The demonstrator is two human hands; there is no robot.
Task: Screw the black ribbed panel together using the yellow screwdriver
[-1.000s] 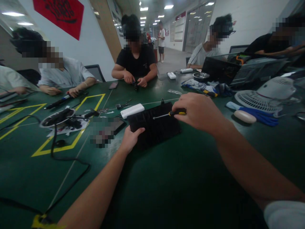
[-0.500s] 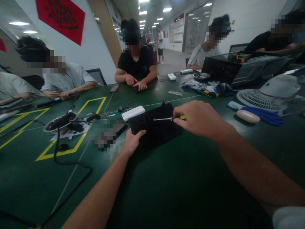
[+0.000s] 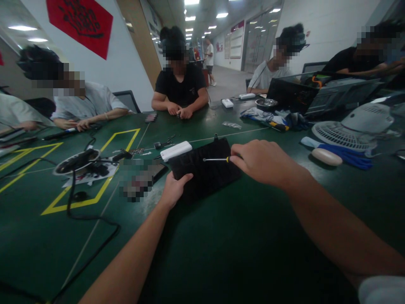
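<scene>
A flat black panel-like object (image 3: 210, 173) is tilted up above the green table, its details lost in the dark. Its left edge is gripped by my left hand (image 3: 174, 189), thumb on the near face and fingers hidden behind. My right hand (image 3: 268, 162) is closed around the handle of a screwdriver (image 3: 218, 160), whose metal shaft points left across the black panel. The tip is at the panel's face; whether it touches, I cannot tell. Just behind the panel's upper left lies a white power bank-like block (image 3: 176, 150).
To the left lie a phone (image 3: 144, 181), a bowl of black parts (image 3: 77, 160) and a black cable (image 3: 71, 202). On the right are a soap-shaped pale object (image 3: 327, 156), blue gloves (image 3: 348, 156) and a white fan (image 3: 348, 128). Several people sit around the table (image 3: 221, 249).
My right hand has turned on the screwdriver, and the yellow handle is now mostly covered by the fingers. My left hand and the panel stay nearly still. The view has shifted slightly.
</scene>
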